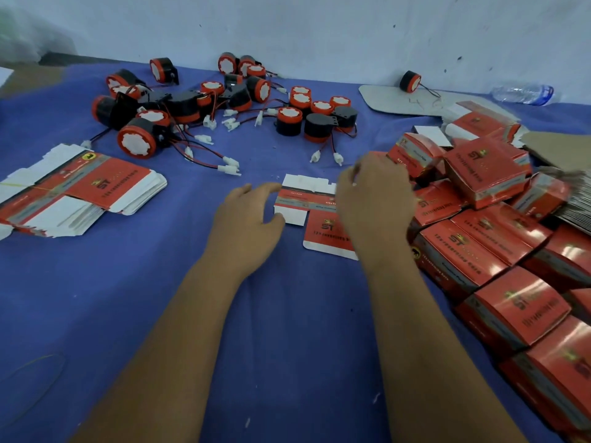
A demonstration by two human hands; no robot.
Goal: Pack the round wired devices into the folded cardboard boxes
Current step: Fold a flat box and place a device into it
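Blue cloth-covered surface (134,314). Flat unfolded box blank (315,215), red and white, lying mid-surface between both hands. Left hand (248,225) at blank's left edge, fingers loosely curved, thumb at lower white flap, fingertips touching the cardboard; firm grip not evident. Right hand (375,203) over blank's right part, fingers curled, hiding that side; whether pinching the cardboard cannot tell. Round wired devices (204,100), black with red rims and white faces, scattered in a loose heap at far side, red-black wires and white plugs trailing toward centre. One lone device (410,81) far right near wall. Stack of flat blanks (76,190) at left. Folded red boxes (489,238) piled along right edge. Plastic bottle (524,94) lying by wall.
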